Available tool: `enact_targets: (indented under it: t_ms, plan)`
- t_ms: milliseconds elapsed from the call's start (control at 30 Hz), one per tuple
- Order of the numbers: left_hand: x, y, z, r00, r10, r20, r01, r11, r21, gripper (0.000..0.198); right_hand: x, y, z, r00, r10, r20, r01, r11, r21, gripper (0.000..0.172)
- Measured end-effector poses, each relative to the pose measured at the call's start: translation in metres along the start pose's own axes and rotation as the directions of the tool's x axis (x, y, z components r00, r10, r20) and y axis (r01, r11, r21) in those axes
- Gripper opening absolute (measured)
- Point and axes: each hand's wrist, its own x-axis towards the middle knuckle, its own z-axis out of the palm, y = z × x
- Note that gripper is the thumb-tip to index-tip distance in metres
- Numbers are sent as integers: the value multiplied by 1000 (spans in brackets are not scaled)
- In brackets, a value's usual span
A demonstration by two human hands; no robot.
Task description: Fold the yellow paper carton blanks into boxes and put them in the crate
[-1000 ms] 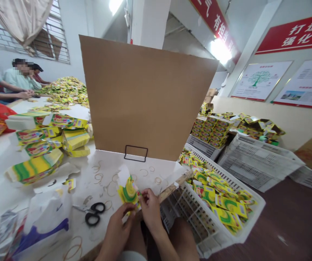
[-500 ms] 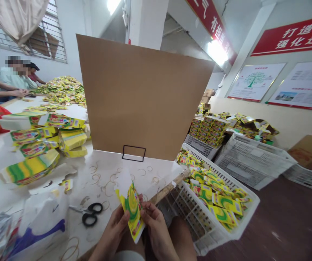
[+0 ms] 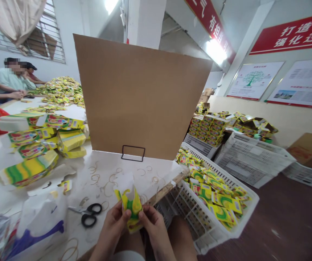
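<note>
While both hands pinch the yellow-green packet (image 3: 130, 204) at the table edge (image 3: 164, 190), left hand (image 3: 112, 228) and right hand (image 3: 152, 226) have scissors (image 3: 89, 214) just left, crate (image 3: 226, 235) right.

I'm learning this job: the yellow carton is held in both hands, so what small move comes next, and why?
Probably tuck the white flap down into the carton. The left hand and right hand pinch the carton at its sides, it bulges partly open, and the flap stands up unfolded above it.
</note>
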Motion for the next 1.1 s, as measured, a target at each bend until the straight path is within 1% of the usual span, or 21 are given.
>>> enact_targets:
  t_ms: [100,167,267,367,433,500,600,700,767,833,867,967,1100]
  plan:
    - [-2,2,1,998,-5,-60,6,1000,20,36,-1,4,0,999,-48,17,50,988,-148,37]
    - [-4,4,4,996,-18,-88,23,998,50,37,-2,5,1,998,-70,-2,67,966,-250,37]
    - [-5,9,10,983,47,-176,-29,994,103,42,-5,2,3,995,-91,-39,70,925,-373,40]
    - [-4,15,12,960,115,-254,-80,987,142,46,-7,-3,5,992,-118,-36,85,866,-492,40]
    - [-3,14,8,960,103,-260,-60,984,170,45,-8,-5,6,991,-130,-21,99,838,-536,40]
    - [-1,11,3,950,95,-296,-34,978,204,44,-9,-6,7,990,-138,-7,111,825,-554,41]
    - [0,8,0,932,103,-347,-6,963,268,50,-9,-4,8,988,-155,9,133,820,-557,40]
    - [1,9,4,954,72,-292,11,962,275,51,-9,-2,5,982,-184,-31,135,816,-562,39]
    - [-1,12,9,961,55,-270,19,964,264,64,-8,-2,1,979,-195,-63,123,803,-583,38]
    - [-2,13,13,968,55,-247,14,962,271,74,-9,-3,-2,981,-183,-59,108,780,-616,37]
    - [-4,13,14,973,60,-224,5,960,279,75,-9,-3,-4,984,-174,-48,104,764,-637,36]
    - [-7,11,15,987,74,-143,-29,956,292,67,-9,-6,-6,985,-171,-22,112,731,-673,34]
    - [-11,9,23,985,108,-133,-71,964,256,63,-9,-11,-3,976,-218,-9,161,749,-643,39]
